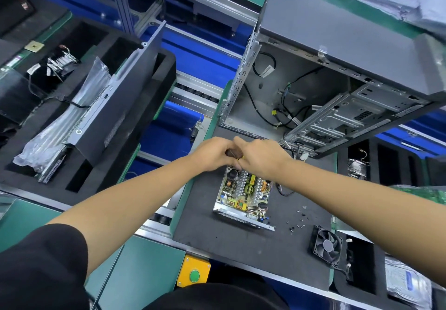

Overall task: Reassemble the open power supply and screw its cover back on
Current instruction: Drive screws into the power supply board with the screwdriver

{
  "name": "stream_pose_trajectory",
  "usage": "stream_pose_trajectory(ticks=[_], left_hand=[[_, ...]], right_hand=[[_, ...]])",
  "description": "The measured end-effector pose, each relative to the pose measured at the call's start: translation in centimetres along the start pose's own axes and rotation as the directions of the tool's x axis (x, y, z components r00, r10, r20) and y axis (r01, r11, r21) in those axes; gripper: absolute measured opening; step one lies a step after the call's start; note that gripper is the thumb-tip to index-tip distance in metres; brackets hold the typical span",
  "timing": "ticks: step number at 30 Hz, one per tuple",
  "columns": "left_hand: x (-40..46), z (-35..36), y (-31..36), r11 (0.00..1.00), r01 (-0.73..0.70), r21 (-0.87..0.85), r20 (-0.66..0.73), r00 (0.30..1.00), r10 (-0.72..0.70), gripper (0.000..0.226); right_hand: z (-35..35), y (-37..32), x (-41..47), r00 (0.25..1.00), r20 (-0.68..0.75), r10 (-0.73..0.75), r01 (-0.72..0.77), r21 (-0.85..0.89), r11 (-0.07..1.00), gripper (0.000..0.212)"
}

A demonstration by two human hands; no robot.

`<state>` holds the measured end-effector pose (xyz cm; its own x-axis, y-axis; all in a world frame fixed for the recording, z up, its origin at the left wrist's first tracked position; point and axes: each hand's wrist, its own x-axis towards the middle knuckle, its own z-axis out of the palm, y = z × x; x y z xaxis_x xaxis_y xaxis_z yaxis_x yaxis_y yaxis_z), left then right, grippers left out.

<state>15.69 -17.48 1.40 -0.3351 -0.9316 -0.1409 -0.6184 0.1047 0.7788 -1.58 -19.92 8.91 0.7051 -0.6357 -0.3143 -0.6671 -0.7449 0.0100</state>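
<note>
So here's where I'm at: the open power supply (243, 195) sits on the dark foam mat (241, 244), board facing up, no cover on it yet. Its long axis runs away from me, tilted a little to the right. Both hands are bunched together right over its far end, touching each other. My left hand (213, 154) is curled around something dark and stubby, looks like a tool handle but I can't say for sure. My right hand (261, 158) is pinched down next to it, with a bit of yellow showing between the two; what it's actually gripping I can't tell.

The thing that matters: the work spot is directly under the hands at the far edge, not the near one. The loose screws (298, 220) are scattered off to the right on the mat, near the fan (327, 247), so my right hand is clearly the closer one for grabbing them.
</note>
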Motion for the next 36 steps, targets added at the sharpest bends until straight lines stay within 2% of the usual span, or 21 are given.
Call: stream_pose_trajectory(ticks=[1,3,5,7,11,14,16,18,19,21,22,24,26,28,31,34,36], left_hand=[[0.0,0.1,-0.2,1.000,0.013,-0.023,0.003,1.000,-0.013,0.031],[-0.1,0.1,-0.6,0.998,-0.007,-0.064,0.041,0.999,0.010,0.037],[-0.2,-0.2,-0.5,0.997,-0.014,-0.080,0.075,0.997,0.020,0.038],[0.0,-0.8,-0.7,0.996,-0.012,-0.092,0.088,0.996,0.020,0.043],[0.0,-0.7,-0.5,0.979,-0.008,-0.204,0.111,0.993,0.031,0.030],[-0.2,0.3,-0.5,0.994,0.013,-0.109,-0.019,1.000,-0.015,0.030],[0.1,0.5,-0.7,0.989,-0.022,-0.147,-0.001,1.000,0.022,0.031],[0.2,0.1,-0.8,0.990,-0.004,-0.144,0.049,0.999,0.012,0.030],[0.3,-0.1,-0.8,0.990,0.013,-0.142,0.058,0.998,-0.005,0.028],[0.3,-0.2,-0.6,0.981,0.054,-0.185,0.071,0.997,-0.041,0.019],[0.2,-0.2,-0.4,0.973,0.052,-0.225,0.077,0.996,-0.035,0.017],[0.0,-0.1,-0.3,0.960,0.031,-0.279,0.084,0.996,-0.008,0.020],[0.0,-0.3,-0.4,0.962,0.045,-0.268,0.100,0.995,-0.019,0.026],[0.0,-0.5,-0.4,0.972,0.071,-0.224,0.108,0.993,-0.048,0.022],[0.5,-0.9,0.1,0.991,0.043,-0.124,0.140,0.990,-0.025,0.026],[0.8,-1.6,1.0,0.998,0.046,-0.042,0.207,0.978,-0.037,0.007],[0.7,-2.4,1.9,0.998,0.046,-0.048,0.234,0.972,-0.034,0.010]], right_hand=[[-0.5,0.3,0.4,0.994,-0.005,-0.105,0.105,-0.088,0.991,0.026],[-1.8,0.9,1.3,0.944,0.087,-0.320,0.331,-0.203,0.922,0.023],[-2.5,1.4,1.9,0.892,0.175,-0.417,0.447,-0.211,0.869,0.020],[-2.2,1.2,1.9,0.919,0.144,-0.368,0.388,-0.154,0.909,0.023],[-0.8,0.0,1.3,0.994,0.071,-0.082,0.079,0.037,0.996,0.033],[-0.2,-1.1,1.1,0.994,0.035,0.100,-0.104,0.140,0.985,0.022],[0.1,-1.6,1.0,0.978,0.049,0.204,-0.210,0.203,0.956,0.016],[-0.3,-1.6,1.1,0.978,0.082,0.194,-0.207,0.196,0.959,0.020],[-1.0,-1.2,1.3,0.987,0.082,0.136,-0.147,0.137,0.980,0.024],[-2.2,-0.1,1.9,0.992,0.095,-0.079,0.087,-0.079,0.993,0.027],[-2.8,0.5,2.3,0.971,0.139,-0.195,0.217,-0.169,0.961,0.024],[-3.3,1.2,2.6,0.929,0.194,-0.317,0.353,-0.201,0.914,0.022],[-2.8,0.9,2.4,0.953,0.153,-0.262,0.279,-0.100,0.955,0.026],[-2.1,0.0,2.0,0.987,0.108,-0.121,0.119,0.032,0.992,0.028],[-1.8,-0.6,1.5,0.995,0.090,0.046,-0.060,0.160,0.985,0.025],[-2.1,-1.0,1.0,0.991,0.092,0.092,-0.105,0.142,0.984,0.030],[-2.7,-1.0,0.5,0.996,0.065,0.067,-0.072,0.086,0.994,0.028]])
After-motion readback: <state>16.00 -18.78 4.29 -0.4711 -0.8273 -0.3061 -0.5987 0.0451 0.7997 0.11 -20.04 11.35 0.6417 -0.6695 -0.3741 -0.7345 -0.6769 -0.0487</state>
